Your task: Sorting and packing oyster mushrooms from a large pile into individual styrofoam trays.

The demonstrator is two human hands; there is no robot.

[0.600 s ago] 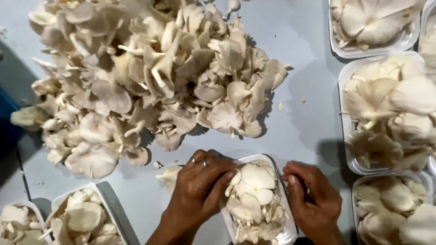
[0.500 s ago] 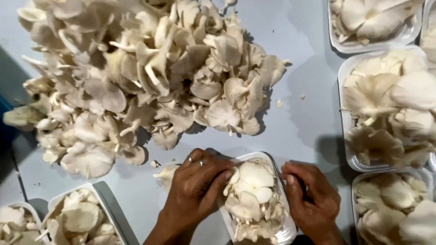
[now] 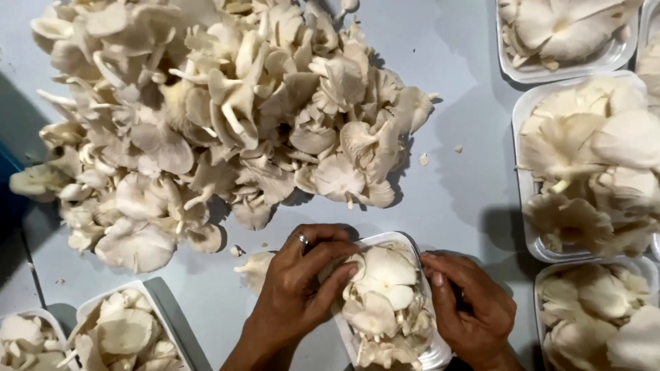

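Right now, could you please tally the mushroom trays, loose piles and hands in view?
White trays of mushrooms: 7, including the held tray
Loose mushroom piles: 1
Hands: 2, left hand and right hand
Total: 10

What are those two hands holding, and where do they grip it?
Both hold the white tray of mushrooms: left hand over its left edge, fingers on the mushrooms; right hand along its right edge.
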